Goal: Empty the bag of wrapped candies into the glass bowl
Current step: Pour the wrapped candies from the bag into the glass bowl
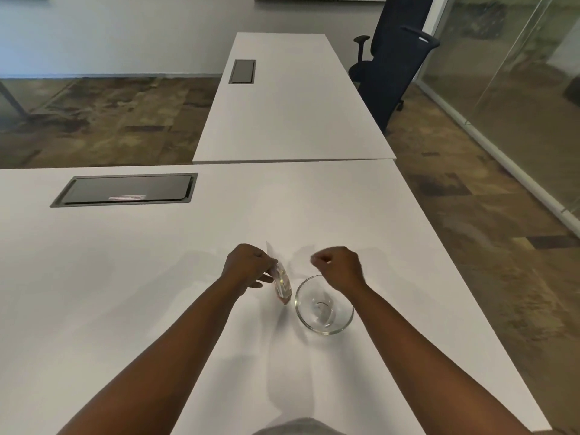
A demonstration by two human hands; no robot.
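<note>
A clear glass bowl [324, 310] stands on the white table [125, 293], and nothing shows inside it. Just left of it, my left hand [248, 266] grips a small clear plastic bag of candies [281, 284] near its top; the bag hangs tilted, its reddish lower end close to the table beside the bowl's rim. My right hand [337, 266] hovers above the bowl's far rim with its fingers curled shut, apart from the bag. Whether it pinches anything is too small to tell.
A dark cable hatch [125, 189] is set into the table at the far left. A second white table [292, 98] with its own hatch adjoins beyond. A black office chair [392, 58] stands at the far right, by a glass wall [508, 89].
</note>
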